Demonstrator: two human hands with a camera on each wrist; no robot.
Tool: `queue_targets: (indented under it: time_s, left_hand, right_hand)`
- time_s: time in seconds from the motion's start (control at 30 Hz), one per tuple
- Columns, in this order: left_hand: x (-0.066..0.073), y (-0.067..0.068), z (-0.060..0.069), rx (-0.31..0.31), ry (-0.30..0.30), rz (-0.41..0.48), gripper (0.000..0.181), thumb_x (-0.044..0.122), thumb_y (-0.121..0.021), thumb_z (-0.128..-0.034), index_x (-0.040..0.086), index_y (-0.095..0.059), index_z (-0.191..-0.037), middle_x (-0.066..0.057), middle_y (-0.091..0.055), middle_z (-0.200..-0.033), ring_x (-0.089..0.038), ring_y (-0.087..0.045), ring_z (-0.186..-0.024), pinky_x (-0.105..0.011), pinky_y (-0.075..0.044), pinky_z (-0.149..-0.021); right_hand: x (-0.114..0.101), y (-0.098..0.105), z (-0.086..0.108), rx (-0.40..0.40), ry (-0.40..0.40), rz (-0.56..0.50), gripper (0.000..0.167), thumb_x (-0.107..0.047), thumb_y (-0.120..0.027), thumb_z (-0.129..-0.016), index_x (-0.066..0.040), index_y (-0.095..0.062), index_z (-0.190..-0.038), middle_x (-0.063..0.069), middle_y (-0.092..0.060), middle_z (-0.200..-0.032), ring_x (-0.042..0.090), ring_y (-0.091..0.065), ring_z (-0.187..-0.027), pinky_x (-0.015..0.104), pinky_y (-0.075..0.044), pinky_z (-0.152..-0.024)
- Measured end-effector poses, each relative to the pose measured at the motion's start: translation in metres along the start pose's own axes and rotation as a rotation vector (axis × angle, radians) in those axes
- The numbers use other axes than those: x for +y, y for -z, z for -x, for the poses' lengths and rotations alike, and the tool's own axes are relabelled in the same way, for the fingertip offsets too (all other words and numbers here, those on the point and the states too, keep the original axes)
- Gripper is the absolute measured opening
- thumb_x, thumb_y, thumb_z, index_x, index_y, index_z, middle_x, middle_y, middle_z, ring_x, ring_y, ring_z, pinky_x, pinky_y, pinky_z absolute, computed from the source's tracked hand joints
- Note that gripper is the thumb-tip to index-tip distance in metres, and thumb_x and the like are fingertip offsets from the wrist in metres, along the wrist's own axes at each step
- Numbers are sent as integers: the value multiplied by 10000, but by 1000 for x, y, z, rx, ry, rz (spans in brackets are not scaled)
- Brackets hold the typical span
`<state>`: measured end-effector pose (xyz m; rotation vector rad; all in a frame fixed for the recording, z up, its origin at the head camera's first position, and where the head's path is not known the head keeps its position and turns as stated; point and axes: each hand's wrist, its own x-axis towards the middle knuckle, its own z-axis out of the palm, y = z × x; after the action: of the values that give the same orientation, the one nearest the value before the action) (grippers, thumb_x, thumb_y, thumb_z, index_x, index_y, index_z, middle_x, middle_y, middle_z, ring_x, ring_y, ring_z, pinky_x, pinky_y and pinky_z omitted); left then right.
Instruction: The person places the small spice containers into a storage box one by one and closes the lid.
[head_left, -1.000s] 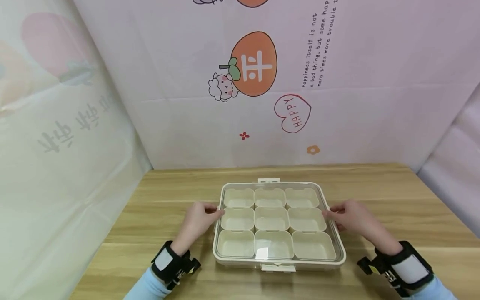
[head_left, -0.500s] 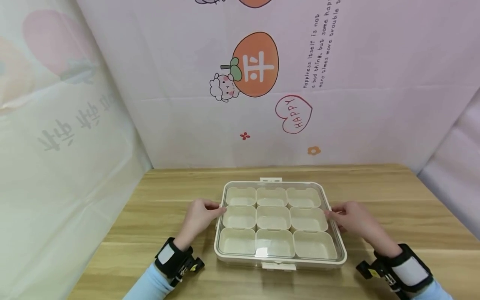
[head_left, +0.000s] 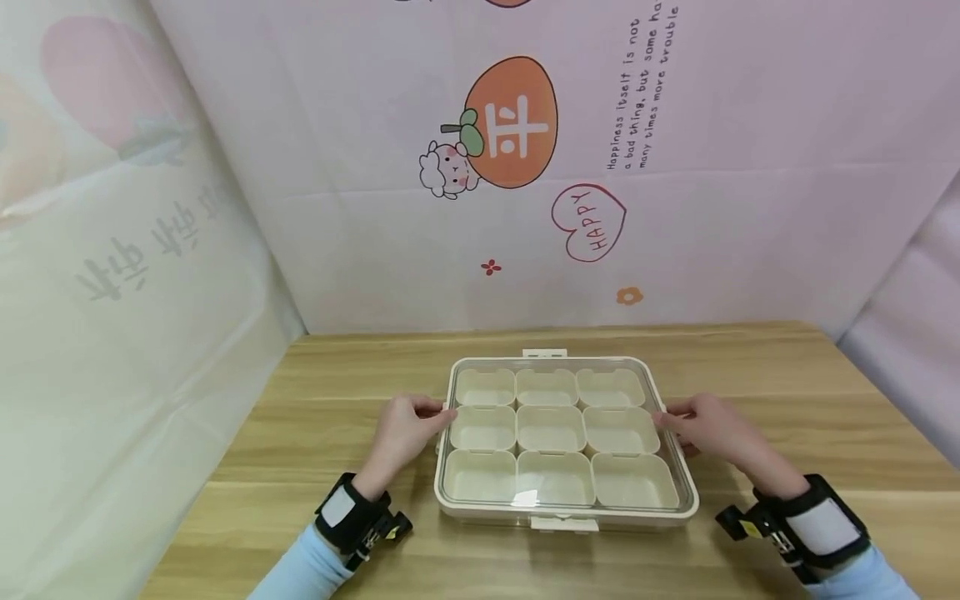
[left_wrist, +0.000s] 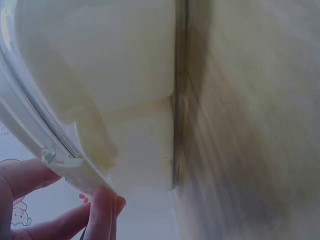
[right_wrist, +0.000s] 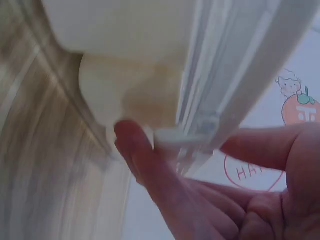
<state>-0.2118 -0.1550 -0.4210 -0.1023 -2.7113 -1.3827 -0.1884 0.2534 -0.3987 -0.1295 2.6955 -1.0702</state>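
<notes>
A rectangular storage box with a clear lid and a pale rim lies flat before me in the head view. Several cream compartments show through the lid, with nothing visible in them. On its left side my left hand pinches a side latch between thumb and fingers, as the left wrist view shows. Opposite, my right hand grips the right side latch, thumb at the lid rim and fingers beneath. The front latch and back latch are untouched.
Beneath the box is a wooden table. A printed cloth hangs behind its far edge, and a pale cloth hangs at the left. Each wrist wears a black strap with a small camera.
The box and both hands have shifted slightly to the right and away from me. Both hands keep the same hold on the sides.
</notes>
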Motion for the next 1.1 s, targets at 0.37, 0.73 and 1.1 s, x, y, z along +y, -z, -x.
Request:
queue_targets:
  time_s: [0.37, 0.73, 1.1]
  left_hand:
    - [28, -13, 33, 94, -411, -390, 303, 194, -754, -788, 35, -691, -1039, -77, -638, -933, -155, -584, -796, -266, -516, -685]
    - [47, -34, 56, 154, -764, -442, 252, 140, -787, -730, 61, -705, -955, -20, -617, -901, -160, -569, -871, -303, -480, -772]
    - [59, -52, 59, 169, -869, -454, 227, 144, -770, -733, 87, -708, -944, -7, -618, -921, -159, -566, -906, -304, -453, -767]
  right_hand:
    - [-6, 17, 1, -2, 70, 158, 632, -377, -475, -978, 181, -449, -1272, 233, -680, -946, 289, -667, -819, 398, -539, -667]
    - [-45, 31, -38, -24, 219, 393, 475, -316, -540, -941, 87, -582, -1190, 272, -665, -1024, 400, -643, -939, 507, -520, -771]
    - [-70, 27, -64, 75, 235, 395, 346, -203, -556, -925, 69, -623, -1128, 252, -667, -1040, 389, -638, -945, 495, -517, -795]
